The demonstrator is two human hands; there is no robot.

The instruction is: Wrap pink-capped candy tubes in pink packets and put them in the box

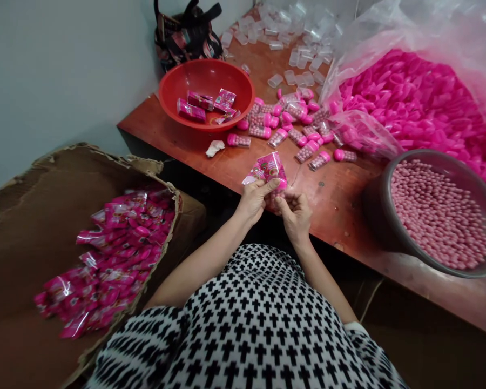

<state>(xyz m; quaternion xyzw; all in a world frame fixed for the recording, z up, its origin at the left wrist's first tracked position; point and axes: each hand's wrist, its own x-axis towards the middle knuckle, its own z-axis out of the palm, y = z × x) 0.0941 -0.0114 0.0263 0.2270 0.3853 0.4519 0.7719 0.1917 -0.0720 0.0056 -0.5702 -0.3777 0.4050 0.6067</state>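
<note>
Both my hands meet at the table's front edge. My left hand (252, 202) is closed, pinching a pink printed plastic wrapper (269, 165) that fans out above its fingers. Beside its thumb shows the pink cap of a small clear bottle of beads (282, 185). My right hand (296, 217) is closed around the lower part of this bottle, thumb and fingers together. Its fingers partly hide the bottle, and I cannot tell how far the wrapper covers it. Just beyond the hands lie several pink-capped bottles (308, 152) filled with pink beads.
A red bowl (170, 102) with wrapper bundles stands at the left, a black bag (190, 40) behind it. A cardboard box (20, 205) holds wrapped packs (125, 243). Right are a bucket (378, 200) of pink beads and a bag of pink caps (417, 97). Clear tubes (275, 81) lie behind.
</note>
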